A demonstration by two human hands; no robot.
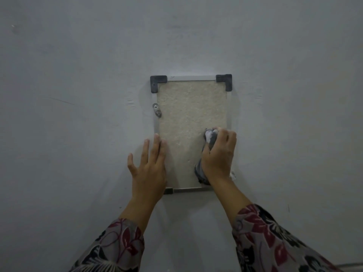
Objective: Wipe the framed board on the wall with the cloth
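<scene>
Floral sleeves (271,238) nearest the camera. Left hand (149,167) flat, fingers spread, nothing held, pressed over the lower-left frame edge. Right hand (219,154) clenched around a bunched grey cloth (211,137), pressed to the lower-right of the framed board (188,118). Board hangs upright on the grey wall (78,95); black corner caps (158,82) on top.

1. The tall rectangular beige board in a thin metal frame with black plastic corner caps (188,114) hangs on the pale grey plastered wall (78,75).
2. The small metal screw bracket (156,110) sits on the frame's left edge, in the upper half.
3. The left hand (149,165) lies flat over the lower left edge, fingers partly on the wall.
4. The right hand (219,156) presses the bunched grey cloth (210,137) against the board's lower right part.
</scene>
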